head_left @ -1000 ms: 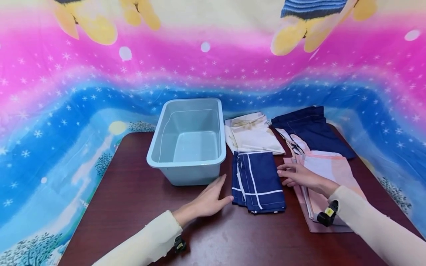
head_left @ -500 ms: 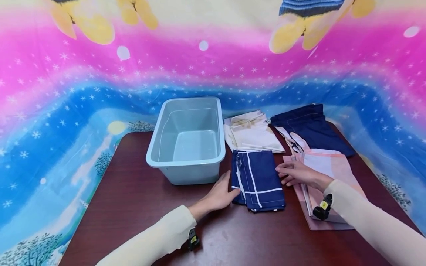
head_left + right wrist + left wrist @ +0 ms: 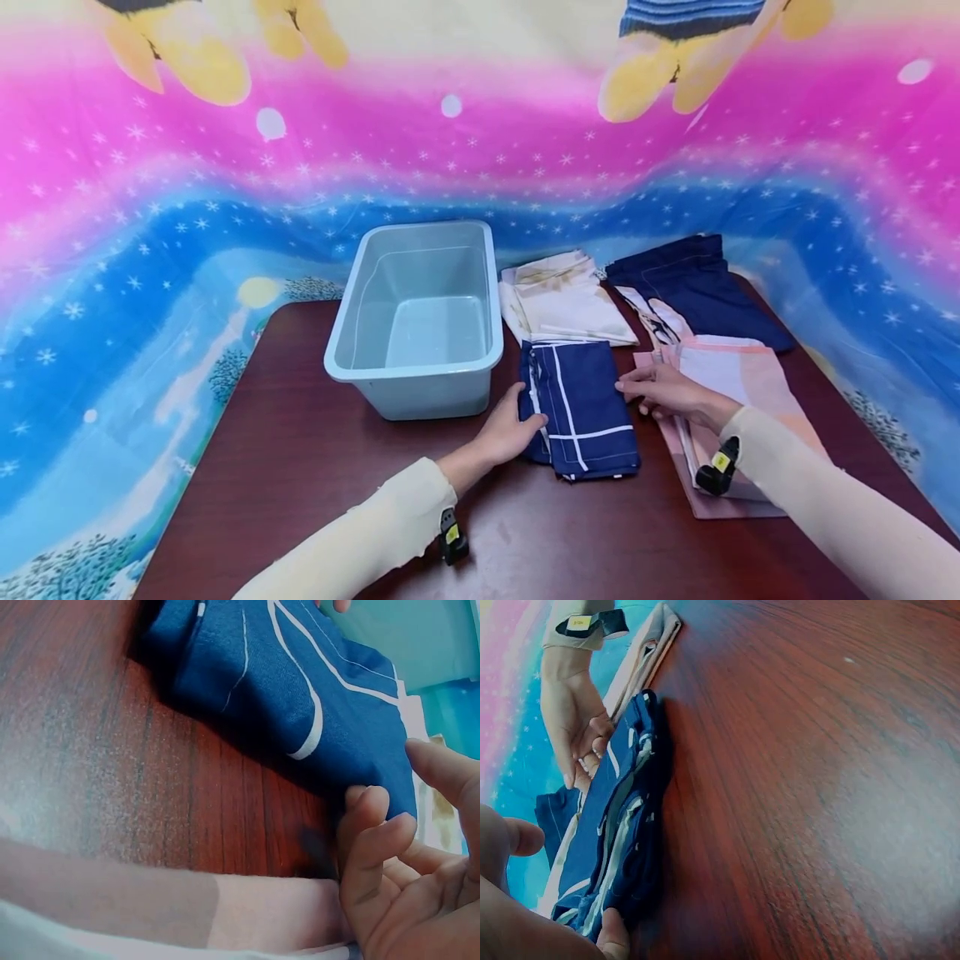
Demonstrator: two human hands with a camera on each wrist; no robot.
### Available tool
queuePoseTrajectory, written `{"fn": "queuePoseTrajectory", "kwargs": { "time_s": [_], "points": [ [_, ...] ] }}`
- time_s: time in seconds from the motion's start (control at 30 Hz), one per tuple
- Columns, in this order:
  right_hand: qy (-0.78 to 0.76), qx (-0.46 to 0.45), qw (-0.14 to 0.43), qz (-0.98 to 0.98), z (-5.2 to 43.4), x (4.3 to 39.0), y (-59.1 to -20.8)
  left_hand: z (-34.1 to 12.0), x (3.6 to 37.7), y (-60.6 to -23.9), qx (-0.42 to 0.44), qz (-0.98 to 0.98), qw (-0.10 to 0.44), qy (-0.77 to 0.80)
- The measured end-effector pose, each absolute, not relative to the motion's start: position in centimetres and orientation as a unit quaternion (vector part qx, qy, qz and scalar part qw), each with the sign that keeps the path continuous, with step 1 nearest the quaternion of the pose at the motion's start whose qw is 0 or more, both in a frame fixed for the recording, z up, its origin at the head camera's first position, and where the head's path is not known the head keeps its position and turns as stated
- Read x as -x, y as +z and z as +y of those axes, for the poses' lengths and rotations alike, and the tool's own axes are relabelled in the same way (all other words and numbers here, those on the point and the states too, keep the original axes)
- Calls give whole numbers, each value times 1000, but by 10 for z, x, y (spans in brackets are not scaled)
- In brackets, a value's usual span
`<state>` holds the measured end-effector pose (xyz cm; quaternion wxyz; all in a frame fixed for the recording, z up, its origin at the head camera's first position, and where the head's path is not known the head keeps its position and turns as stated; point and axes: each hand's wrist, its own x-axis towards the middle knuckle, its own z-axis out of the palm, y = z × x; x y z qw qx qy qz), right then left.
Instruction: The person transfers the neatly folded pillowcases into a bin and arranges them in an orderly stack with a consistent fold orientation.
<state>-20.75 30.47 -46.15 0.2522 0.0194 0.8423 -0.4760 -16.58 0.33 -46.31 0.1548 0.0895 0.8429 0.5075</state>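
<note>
A folded navy cloth [image 3: 581, 408] with white lines lies on the table between both hands. My left hand [image 3: 504, 429] is at its left edge, fingers and thumb spread, the thumb overlapping the cloth. In the left wrist view, one fingertip [image 3: 613, 936] is right against the layered folded edge. From the other side, my right hand [image 3: 675, 392] has its loosely bent fingers right at the cloth's right edge. The right wrist view has those fingertips [image 3: 369, 802] beside the navy fabric. Neither hand encloses the cloth.
A light blue plastic basin [image 3: 420, 392] stands left of the cloth. Behind lies a folded cream cloth [image 3: 573, 304], with a dark navy cloth [image 3: 697, 292] at the back right. A folded pink and peach cloth [image 3: 757, 392] lies under my right forearm. A patterned curtain [image 3: 450, 158] surrounds the table [image 3: 300, 467].
My left hand has moved right and a little forward, from beside the basin's base to the navy cloth's left edge. My right hand has barely shifted at the opposite edge.
</note>
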Motion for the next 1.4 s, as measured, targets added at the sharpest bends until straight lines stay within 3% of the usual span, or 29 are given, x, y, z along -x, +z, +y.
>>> {"fn": "queuePoseTrajectory", "kwargs": {
  "time_s": [0.63, 0.77, 1.1, 1.4],
  "points": [
    [-531, 55, 262, 804, 316, 203, -474, 16, 189, -462, 31, 759, 216, 613],
    [-551, 66, 285, 781, 321, 203, -482, 18, 189, -465, 10, 745, 236, 624],
    [-567, 124, 292, 760, 326, 205, -486, 7, 190, -472, -116, 800, 216, 548],
    [-571, 113, 278, 764, 328, 207, -496, 13, 183, -477, -105, 792, 194, 569]
  ]
}}
